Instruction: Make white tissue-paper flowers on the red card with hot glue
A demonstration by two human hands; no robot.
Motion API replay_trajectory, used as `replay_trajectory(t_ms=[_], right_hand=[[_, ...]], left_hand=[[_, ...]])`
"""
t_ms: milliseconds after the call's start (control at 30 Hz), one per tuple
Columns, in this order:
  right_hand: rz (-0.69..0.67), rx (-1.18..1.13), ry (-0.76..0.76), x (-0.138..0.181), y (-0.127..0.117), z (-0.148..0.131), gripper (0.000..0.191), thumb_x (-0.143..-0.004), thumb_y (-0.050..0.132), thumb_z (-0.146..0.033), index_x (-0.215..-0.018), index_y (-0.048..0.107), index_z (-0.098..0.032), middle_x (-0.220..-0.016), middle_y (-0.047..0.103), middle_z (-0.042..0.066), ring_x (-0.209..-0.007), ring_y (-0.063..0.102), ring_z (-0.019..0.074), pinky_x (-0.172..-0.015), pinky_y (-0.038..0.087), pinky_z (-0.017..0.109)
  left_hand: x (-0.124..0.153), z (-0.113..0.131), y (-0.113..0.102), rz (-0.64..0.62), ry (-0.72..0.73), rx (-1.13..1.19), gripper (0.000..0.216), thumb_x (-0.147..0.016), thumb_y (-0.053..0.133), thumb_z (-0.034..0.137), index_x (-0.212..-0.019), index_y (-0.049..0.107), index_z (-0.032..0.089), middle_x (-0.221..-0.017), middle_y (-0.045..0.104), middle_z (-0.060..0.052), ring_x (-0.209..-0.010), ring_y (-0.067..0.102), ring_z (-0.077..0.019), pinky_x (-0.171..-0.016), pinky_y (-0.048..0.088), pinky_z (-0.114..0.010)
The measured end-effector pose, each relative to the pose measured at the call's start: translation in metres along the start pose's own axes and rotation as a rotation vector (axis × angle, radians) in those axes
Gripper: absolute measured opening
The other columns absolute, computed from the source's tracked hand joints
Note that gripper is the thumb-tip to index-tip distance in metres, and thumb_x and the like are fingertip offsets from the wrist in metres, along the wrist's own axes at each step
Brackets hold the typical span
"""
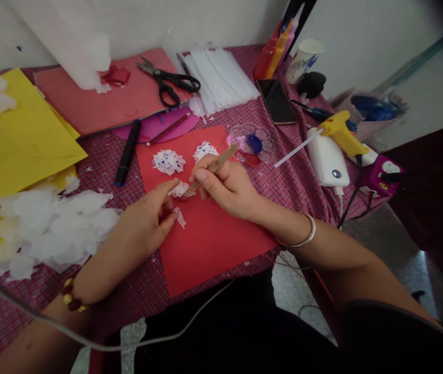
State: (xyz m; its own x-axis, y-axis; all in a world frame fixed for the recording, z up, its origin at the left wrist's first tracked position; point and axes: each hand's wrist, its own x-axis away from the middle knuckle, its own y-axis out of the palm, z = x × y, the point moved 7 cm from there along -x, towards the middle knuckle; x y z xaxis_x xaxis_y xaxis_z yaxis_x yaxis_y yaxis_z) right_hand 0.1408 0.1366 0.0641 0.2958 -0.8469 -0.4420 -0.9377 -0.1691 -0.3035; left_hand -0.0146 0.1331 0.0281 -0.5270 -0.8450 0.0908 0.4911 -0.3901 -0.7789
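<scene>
On the red sheet (213, 244), my right hand (229, 189) grips a flat wooden craft stick (221, 158). The stick's lower end touches a small cluster of crumpled white paper (181, 188). My left hand (147, 218) lies at the left of this cluster, its index fingertip against it. The thumb is closed toward the curled fingers, and a torn pale paper piece (180, 217) sticks out at its tip. Reddish paint shows under the cluster. Above are two ruffled white paper rounds with blue specks, the left round (169, 162) and the right round (204, 150), which my right hand partly covers.
A heap of torn white paper (57, 223) lies left beside yellow sheets (22, 140). A black marker (128, 153), scissors (166, 80), a paint palette (258, 143), a phone (276, 101) and a yellow glue gun (341, 135) surround the red sheet. A cable (89, 340) crosses the front.
</scene>
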Motion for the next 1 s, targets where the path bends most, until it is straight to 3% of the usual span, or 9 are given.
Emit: replay_trajectory(t_ms=[200, 433, 767, 1000], right_hand=[[0.001, 0.032, 0.01, 0.001, 0.0, -0.001, 0.043, -0.106, 0.038, -0.05, -0.084, 0.057, -0.017, -0.073, 0.062, 0.0, -0.064, 0.058, 0.0086, -0.061, 0.045, 0.021], [0.035, 0.068, -0.029, 0.003, -0.002, -0.005, 0.039, -0.107, 0.039, -0.043, -0.085, 0.058, -0.017, -0.073, 0.061, 0.0, -0.065, 0.058, 0.0092, -0.064, 0.046, 0.023], [-0.057, 0.195, -0.075, 0.004, 0.009, -0.003, 0.036, -0.107, 0.036, -0.04, -0.091, 0.06, -0.018, -0.08, 0.063, 0.002, -0.07, 0.058, 0.0115, -0.069, 0.047, 0.025], [-0.19, 0.319, -0.086, 0.005, 0.019, -0.001, 0.041, -0.108, 0.032, -0.043, -0.098, 0.062, -0.017, -0.09, 0.067, 0.005, -0.079, 0.063, 0.0136, -0.073, 0.047, 0.026]], left_hand=[[0.005, 0.0, 0.005, 0.041, -0.051, 0.06, 0.061, -0.08, 0.052, 0.016, -0.141, 0.045, 0.02, -0.077, 0.061, 0.002, -0.064, 0.058, -0.0159, -0.06, 0.047, -0.03], [-0.002, -0.015, -0.016, 0.232, -0.047, 0.444, 0.058, -0.077, 0.064, 0.02, -0.132, 0.044, 0.021, -0.074, 0.059, 0.005, -0.059, 0.055, -0.0119, -0.055, 0.044, -0.025], [-0.014, -0.018, -0.009, 0.247, -0.027, 0.358, 0.057, -0.079, 0.064, 0.024, -0.133, 0.047, 0.023, -0.075, 0.06, 0.003, -0.06, 0.056, -0.0139, -0.058, 0.045, -0.029], [-0.018, -0.017, -0.01, 0.266, -0.025, 0.348, 0.057, -0.077, 0.063, 0.022, -0.132, 0.049, 0.021, -0.075, 0.061, 0.003, -0.062, 0.057, -0.0139, -0.06, 0.045, -0.028]])
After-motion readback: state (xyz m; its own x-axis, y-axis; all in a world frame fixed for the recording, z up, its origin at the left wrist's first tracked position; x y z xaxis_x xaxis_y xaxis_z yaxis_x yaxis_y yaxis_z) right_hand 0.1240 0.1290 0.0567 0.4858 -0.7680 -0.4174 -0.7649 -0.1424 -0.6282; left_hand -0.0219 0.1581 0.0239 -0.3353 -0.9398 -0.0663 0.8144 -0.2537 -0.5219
